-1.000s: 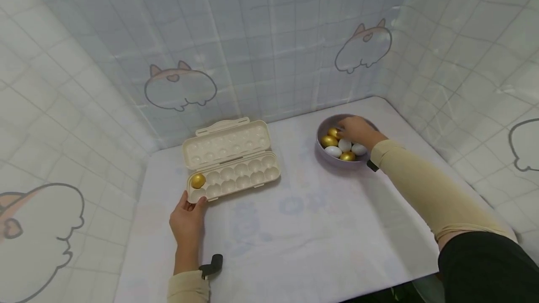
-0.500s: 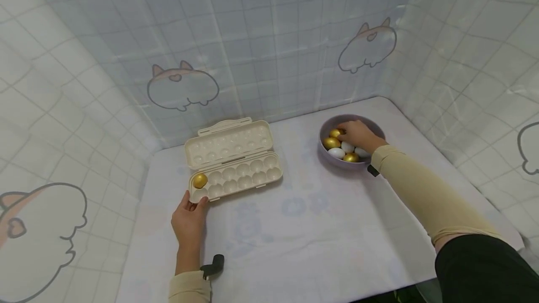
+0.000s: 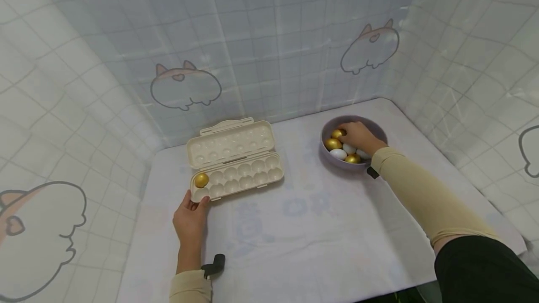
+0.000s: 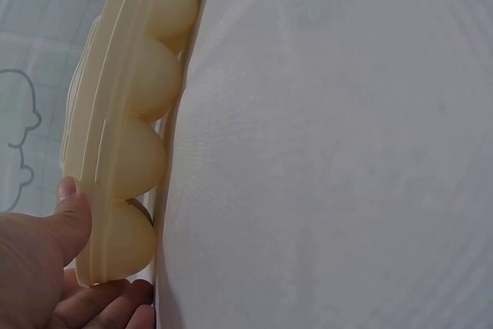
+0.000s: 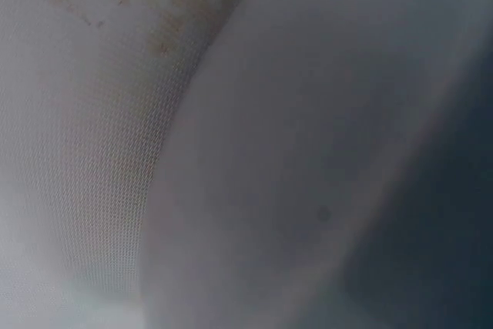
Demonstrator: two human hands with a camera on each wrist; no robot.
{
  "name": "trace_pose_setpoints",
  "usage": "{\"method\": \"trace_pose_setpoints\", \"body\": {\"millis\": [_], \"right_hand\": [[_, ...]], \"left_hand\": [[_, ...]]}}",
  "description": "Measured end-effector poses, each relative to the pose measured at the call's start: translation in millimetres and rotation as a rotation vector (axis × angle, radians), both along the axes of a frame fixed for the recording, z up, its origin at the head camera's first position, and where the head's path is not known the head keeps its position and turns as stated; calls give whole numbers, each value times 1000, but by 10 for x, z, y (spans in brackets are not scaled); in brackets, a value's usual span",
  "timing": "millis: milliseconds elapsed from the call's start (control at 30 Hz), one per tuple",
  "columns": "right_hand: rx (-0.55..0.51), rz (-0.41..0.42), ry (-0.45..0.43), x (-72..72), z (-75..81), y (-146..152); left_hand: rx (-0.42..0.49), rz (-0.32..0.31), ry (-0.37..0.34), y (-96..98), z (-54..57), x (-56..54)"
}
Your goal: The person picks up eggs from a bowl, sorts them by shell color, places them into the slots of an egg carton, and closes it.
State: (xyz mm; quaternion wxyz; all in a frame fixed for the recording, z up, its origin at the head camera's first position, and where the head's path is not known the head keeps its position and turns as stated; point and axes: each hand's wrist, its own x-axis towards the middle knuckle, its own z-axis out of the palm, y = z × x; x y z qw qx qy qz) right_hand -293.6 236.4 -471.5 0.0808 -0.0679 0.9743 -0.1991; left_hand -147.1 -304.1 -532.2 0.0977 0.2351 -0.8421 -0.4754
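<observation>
An open cream egg carton (image 3: 236, 186) lies on the left of the table, lid tipped back. One gold egg (image 3: 201, 180) sits in its back-left cup. My left hand (image 3: 190, 221) grips the carton's near-left corner; in the left wrist view the thumb (image 4: 69, 206) is on the rim and the fingers are curled under the end cup. At the right, my right hand (image 3: 358, 135) reaches into a purple bowl (image 3: 326, 155) and pinches a gold egg (image 3: 337, 133) near the back. Its far fingers are partly hidden. The right wrist view shows only the blurred bowl wall (image 5: 269, 144).
More eggs lie in the bowl, among them a gold egg (image 3: 333, 144) and a white egg (image 3: 338, 154). A white patterned cloth (image 3: 286, 247) covers the table. Tile-print sheets (image 3: 269, 50) stand behind and on both sides.
The head view has shifted slightly. My right fingers have closed in around the gold egg at the back of the bowl. My left hand stays at the carton's corner.
</observation>
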Motion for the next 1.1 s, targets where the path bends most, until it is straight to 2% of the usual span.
{"method": "trace_pose_setpoints", "body": {"millis": [333, 567, 700, 900, 1100], "right_hand": [[-21, -14, -30, 43, 55, -25], [-10, 18, 27, 34, 103, 10], [-7, 23, 63, 22, 177, 43], [19, 0, 56, -4, 297, 83], [5, 21, 74, -23, 430, 80]], "left_hand": [[-20, -11, 34, 1, -7, -2], [-17, -9, 38, -1, -18, -8], [-7, -8, 27, 0, -8, -2], [-3, -9, 23, 3, 4, 5], [-5, -9, 22, 5, -9, 12]]}}
